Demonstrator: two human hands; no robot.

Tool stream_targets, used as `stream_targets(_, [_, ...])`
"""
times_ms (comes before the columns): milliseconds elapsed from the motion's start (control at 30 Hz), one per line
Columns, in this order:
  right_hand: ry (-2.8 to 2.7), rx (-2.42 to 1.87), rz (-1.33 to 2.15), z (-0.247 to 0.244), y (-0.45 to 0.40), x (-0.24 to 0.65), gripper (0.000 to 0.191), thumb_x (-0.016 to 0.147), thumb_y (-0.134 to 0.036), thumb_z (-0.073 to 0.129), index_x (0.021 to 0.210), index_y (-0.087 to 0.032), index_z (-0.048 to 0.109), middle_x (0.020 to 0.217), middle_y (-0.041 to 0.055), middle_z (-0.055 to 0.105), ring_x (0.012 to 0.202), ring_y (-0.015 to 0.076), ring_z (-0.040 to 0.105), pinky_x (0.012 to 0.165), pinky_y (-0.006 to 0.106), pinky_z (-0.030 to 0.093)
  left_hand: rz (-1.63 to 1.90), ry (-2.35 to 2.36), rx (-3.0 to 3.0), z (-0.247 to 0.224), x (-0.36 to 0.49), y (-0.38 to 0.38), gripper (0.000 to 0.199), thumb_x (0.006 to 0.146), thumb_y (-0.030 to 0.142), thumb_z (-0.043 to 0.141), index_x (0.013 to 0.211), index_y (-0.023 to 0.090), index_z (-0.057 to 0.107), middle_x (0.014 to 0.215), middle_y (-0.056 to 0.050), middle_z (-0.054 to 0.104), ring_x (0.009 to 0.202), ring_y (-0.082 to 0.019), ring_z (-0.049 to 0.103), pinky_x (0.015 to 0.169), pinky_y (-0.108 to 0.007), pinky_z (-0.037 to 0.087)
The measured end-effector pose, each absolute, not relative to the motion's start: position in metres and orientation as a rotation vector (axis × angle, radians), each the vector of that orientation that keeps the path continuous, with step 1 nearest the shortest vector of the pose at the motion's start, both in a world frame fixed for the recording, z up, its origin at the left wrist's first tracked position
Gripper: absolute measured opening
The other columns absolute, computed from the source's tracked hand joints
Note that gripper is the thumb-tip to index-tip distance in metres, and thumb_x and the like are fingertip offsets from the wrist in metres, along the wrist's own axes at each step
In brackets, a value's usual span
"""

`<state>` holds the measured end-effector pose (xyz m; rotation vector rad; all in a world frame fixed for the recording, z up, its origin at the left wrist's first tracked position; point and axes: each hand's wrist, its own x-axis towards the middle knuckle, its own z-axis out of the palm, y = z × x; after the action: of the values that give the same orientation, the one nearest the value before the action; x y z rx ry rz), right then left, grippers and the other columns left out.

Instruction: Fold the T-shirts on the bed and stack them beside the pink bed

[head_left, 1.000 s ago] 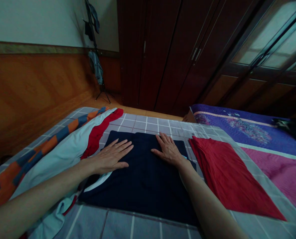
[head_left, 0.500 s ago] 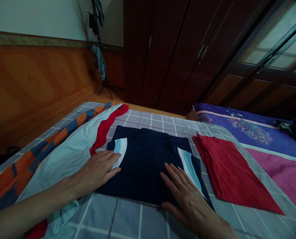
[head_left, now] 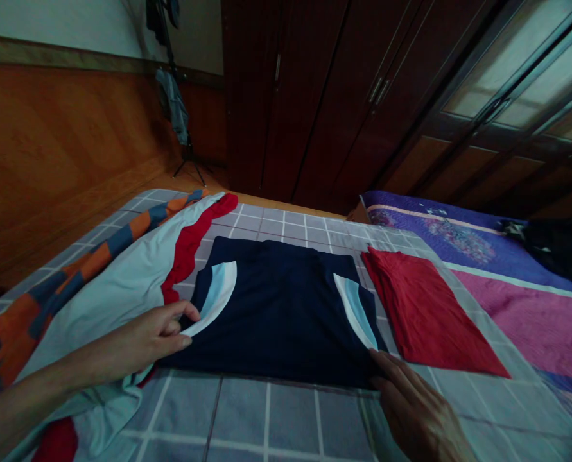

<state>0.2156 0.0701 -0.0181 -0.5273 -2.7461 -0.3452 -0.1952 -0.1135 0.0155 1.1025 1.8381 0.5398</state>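
A navy blue garment (head_left: 286,308) with white and light blue curved trims lies folded flat on the checked bed sheet (head_left: 247,417). At its left edge is my left hand (head_left: 163,333), thumb and index finger apart by the lower end of the left trim, the other fingers curled; nothing is held. My right hand (head_left: 411,398) is at the lower right corner, its fingers pinched on the garment's edge. A folded red cloth (head_left: 440,314) lies to the right.
Along the left side lie a pale garment with red edging (head_left: 122,289) and an orange and blue cloth (head_left: 97,256). A purple and pink bedspread (head_left: 497,295) is at right. Dark wardrobes (head_left: 305,96) and a clothes stand (head_left: 174,109) are behind.
Both hands have moved from lying flat on the navy garment to its left and right edges. My right hand has closed on the corner. The view has shifted slightly.
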Motion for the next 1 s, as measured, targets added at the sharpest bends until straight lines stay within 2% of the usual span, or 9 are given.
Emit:
stream_targets(67, [-2.735, -0.56, -0.297, -0.013, 0.067, 0.212, 0.025, 0.082, -0.01, 0.042, 0.076, -0.02, 0.064, 0.112, 0.0135, 0.066, 0.101, 0.0246, 0.064, 0.081, 0.037, 0.056, 0.43, 1.922, 1.267, 0.02, -0.197, -0.117, 0.028, 0.079, 0.036, 0.052, 0.103, 0.024, 0.055, 0.058, 0.005, 0.054, 0.05, -0.015, 0.053, 0.048, -0.023, 0.039])
stream_targets(133, [-2.724, -0.617, -0.22, -0.009, 0.065, 0.209, 0.025, 0.081, -0.011, 0.041, 0.073, -0.021, 0.062, 0.112, 0.0129, 0.066, 0.098, 0.0243, 0.065, 0.078, 0.037, 0.056, 0.285, 2.038, 1.469, 0.028, -0.196, -0.119, 0.031, 0.075, 0.033, 0.055, 0.105, 0.024, 0.058, 0.077, -0.001, 0.065, 0.07, -0.022, 0.062, 0.064, -0.03, 0.046])
stream_targets(300, [-2.587, -0.954, 0.068, -0.009, 0.068, 0.214, 0.024, 0.086, -0.021, 0.042, 0.098, -0.021, 0.062, 0.119, 0.0112, 0.062, 0.1, 0.0222, 0.064, 0.08, 0.035, 0.056, 0.173, 2.158, 1.866, 0.044, -0.174, -0.102, 0.032, 0.082, 0.04, 0.052, 0.106, 0.025, 0.064, 0.107, -0.01, 0.065, 0.092, -0.03, 0.063, 0.079, -0.04, 0.048])
stream_targets(367, [-2.506, -1.144, 0.141, -0.01, 0.071, 0.214, 0.026, 0.089, -0.03, 0.042, 0.104, -0.019, 0.06, 0.115, 0.0122, 0.063, 0.097, 0.0233, 0.065, 0.079, 0.037, 0.055, 0.257, 2.044, 2.072, 0.039, -0.164, -0.085, 0.036, 0.086, 0.041, 0.049, 0.118, 0.027, 0.06, 0.123, -0.009, 0.059, 0.11, -0.03, 0.056, 0.091, -0.042, 0.044])
stream_targets(500, [-2.499, -1.414, 0.154, -0.009, 0.077, 0.208, 0.039, 0.09, -0.046, 0.039, 0.107, -0.017, 0.06, 0.1, 0.0118, 0.066, 0.088, 0.0254, 0.066, 0.073, 0.037, 0.053, 0.139, 1.816, 2.215, 0.016, -0.151, -0.052, 0.062, 0.084, 0.047, 0.055, 0.141, 0.03, 0.035, 0.15, -0.008, 0.03, 0.137, -0.031, 0.026, 0.109, -0.051, 0.023])
stream_targets(633, [-2.525, -1.608, 0.151, -0.002, 0.082, 0.197, 0.043, 0.087, -0.054, 0.04, 0.101, -0.019, 0.062, 0.089, 0.0084, 0.065, 0.072, 0.024, 0.066, 0.061, 0.034, 0.047, 0.083, 1.782, 2.219, 0.002, -0.154, -0.043, 0.068, 0.085, 0.053, 0.052, 0.144, 0.031, 0.026, 0.153, -0.008, 0.019, 0.14, -0.03, 0.014, 0.111, -0.051, 0.014])
stream_targets(767, [-2.517, -1.756, 0.357, 0.002, 0.097, 0.187, 0.034, 0.077, -0.054, 0.052, 0.077, -0.021, 0.061, 0.071, 0.0037, 0.064, 0.063, 0.0222, 0.064, 0.053, 0.029, 0.04, 0.127, 1.717, 2.236, 0.0, -0.157, -0.05, 0.066, 0.087, 0.05, 0.05, 0.145, 0.033, 0.023, 0.154, -0.006, 0.017, 0.141, -0.028, 0.011, 0.112, -0.051, 0.012])
stream_targets(900, [-2.403, -1.796, 0.737, 0.003, 0.115, 0.176, 0.027, 0.068, -0.044, 0.06, 0.057, -0.022, 0.049, 0.051, -0.0015, 0.055, 0.051, 0.0171, 0.056, 0.047, 0.026, 0.033, 0.39, 1.745, 2.044, 0.004, -0.17, -0.05, 0.06, 0.09, 0.048, 0.046, 0.143, 0.026, 0.029, 0.151, -0.008, 0.028, 0.138, -0.025, 0.025, 0.112, -0.046, 0.019])
stream_targets(1000, [-2.049, -1.775, 1.263, 0.009, 0.116, 0.167, 0.026, 0.063, -0.042, 0.063, 0.058, -0.022, 0.049, 0.05, -0.0024, 0.055, 0.048, 0.0156, 0.055, 0.045, 0.025, 0.037, 0.869, 1.803, 1.695, 0.006, -0.193, -0.045, 0.056, 0.089, 0.048, 0.046, 0.138, 0.021, 0.038, 0.14, -0.012, 0.045, 0.129, -0.024, 0.041, 0.107, -0.042, 0.031])
